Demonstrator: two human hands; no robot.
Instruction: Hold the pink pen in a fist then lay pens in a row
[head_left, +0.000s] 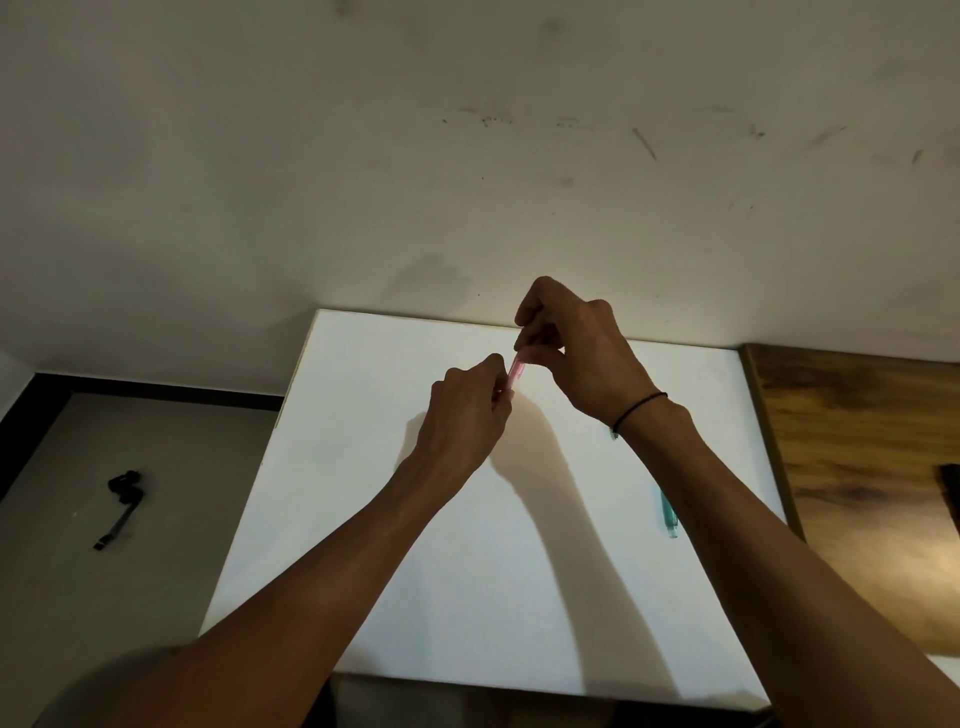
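A slim pink pen (516, 372) is held in the air above the far part of a white table (363, 519). My left hand (467, 415) pinches its lower end with curled fingers. My right hand (571, 353) pinches its upper end, and a black band circles that wrist. Most of the pen is hidden by my fingers. A teal pen (668, 514) lies flat on the table to the right, partly covered by my right forearm.
A scuffed white wall (467, 156) rises right behind the table. A wooden surface (857, 467) adjoins the table on the right. On the grey floor to the left lies a small black cable or strap (122, 501).
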